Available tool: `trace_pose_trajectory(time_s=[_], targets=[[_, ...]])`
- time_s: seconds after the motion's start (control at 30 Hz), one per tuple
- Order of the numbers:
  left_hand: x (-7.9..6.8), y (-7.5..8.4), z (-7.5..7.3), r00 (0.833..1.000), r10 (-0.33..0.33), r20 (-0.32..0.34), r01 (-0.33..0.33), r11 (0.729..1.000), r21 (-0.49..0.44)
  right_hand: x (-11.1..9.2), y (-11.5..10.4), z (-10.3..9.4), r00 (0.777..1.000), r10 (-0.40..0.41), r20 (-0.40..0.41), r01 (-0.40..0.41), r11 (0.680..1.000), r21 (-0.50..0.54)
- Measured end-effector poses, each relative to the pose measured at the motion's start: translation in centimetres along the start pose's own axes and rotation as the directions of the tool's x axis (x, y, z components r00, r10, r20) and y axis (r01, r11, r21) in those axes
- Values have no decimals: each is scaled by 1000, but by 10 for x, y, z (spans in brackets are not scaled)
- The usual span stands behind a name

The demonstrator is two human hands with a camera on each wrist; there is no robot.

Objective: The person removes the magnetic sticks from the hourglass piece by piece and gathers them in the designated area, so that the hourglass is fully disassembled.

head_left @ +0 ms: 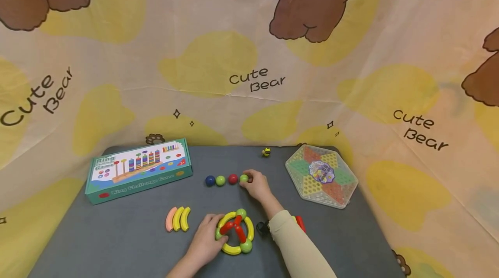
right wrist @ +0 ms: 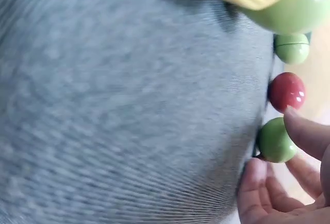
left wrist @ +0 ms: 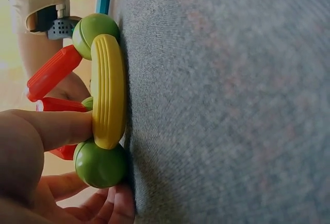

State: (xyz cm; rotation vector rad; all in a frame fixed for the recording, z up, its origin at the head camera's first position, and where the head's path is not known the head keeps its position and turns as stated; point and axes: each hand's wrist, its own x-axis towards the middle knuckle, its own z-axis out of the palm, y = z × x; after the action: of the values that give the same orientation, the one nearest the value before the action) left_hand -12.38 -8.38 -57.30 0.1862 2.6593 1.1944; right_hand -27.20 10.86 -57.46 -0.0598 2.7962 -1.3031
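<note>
My left hand (head_left: 208,237) holds the left side of a toy frame: curved yellow pieces (head_left: 231,250) joined into a ring by green balls (head_left: 246,247), with red rods (head_left: 240,234) leaning together over the middle. In the left wrist view, the thumb presses a yellow curved piece (left wrist: 108,90) and the other fingers lie behind a green ball (left wrist: 100,165). Farther off, my right hand (head_left: 258,185) has thumb and fingers around a loose green ball (right wrist: 277,140) on the table. Left of it, in a row, are a red ball (head_left: 232,179), another green ball (head_left: 220,180) and a dark blue ball (head_left: 210,180).
One pink curved piece (head_left: 170,219) and two yellow curved pieces (head_left: 177,219) lie at left. A Ring Challenge Game box (head_left: 144,189) stands back left, a hexagonal game board (head_left: 308,191) back right. Red rods (head_left: 300,223) show beyond the right sleeve. A small bee-like figure (head_left: 266,152) stands behind.
</note>
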Motion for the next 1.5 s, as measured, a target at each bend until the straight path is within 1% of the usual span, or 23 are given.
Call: trace_pose_trajectory(time_s=[0.17,0.33,0.43,0.53,0.67,0.73,0.8,0.87,0.97,1.0,1.07,1.17,1.27,1.37,1.5], targets=[[1,0,-1,1000,0,5,0,1000,9,-3,-6,-7,1000,-29,-5,29,1000,-2],[0,-1,-1,1000,2,-5,-2,1000,19,-14,-17,-19,998,-69,-13,69,997,-21],[1,-1,0,1000,-2,-11,2,1000,19,-27,-23,-27,996,-88,-15,87,996,-7],[1,-1,1,999,-6,-33,6,1000,5,-42,-27,-32,994,-112,-14,112,994,11],[0,0,3,997,-11,-72,10,1000,-17,-66,-29,-34,989,-148,6,148,988,38],[-1,1,3,996,-17,-89,16,1000,-9,-76,-28,-33,985,-169,17,168,985,43],[-2,1,4,993,-49,-111,53,998,30,-86,-26,-32,982,-185,28,184,982,45],[-3,3,2,986,-102,-128,112,991,74,-95,-24,-31,979,-201,31,200,979,48],[-3,5,0,975,-184,-127,199,973,115,-106,-20,-28,974,-224,29,222,973,69],[-3,6,-1,972,-202,-121,216,970,114,-109,-18,-28,972,-232,29,230,970,77],[-3,7,-2,973,-205,-103,215,971,106,-113,-15,-26,967,-252,34,249,965,80],[-2,8,-2,979,-184,-92,192,977,92,-118,-10,-25,961,-267,76,262,963,62],[-2,9,-2,982,-161,-95,169,982,89,-120,-6,-26,950,-273,152,273,962,26],[-1,9,-2,984,-149,-100,158,984,80,-120,-4,-25,939,-263,222,273,962,-15],[-1,9,0,987,-131,-99,138,988,72,-121,-1,-20,936,-234,262,255,965,-52]])
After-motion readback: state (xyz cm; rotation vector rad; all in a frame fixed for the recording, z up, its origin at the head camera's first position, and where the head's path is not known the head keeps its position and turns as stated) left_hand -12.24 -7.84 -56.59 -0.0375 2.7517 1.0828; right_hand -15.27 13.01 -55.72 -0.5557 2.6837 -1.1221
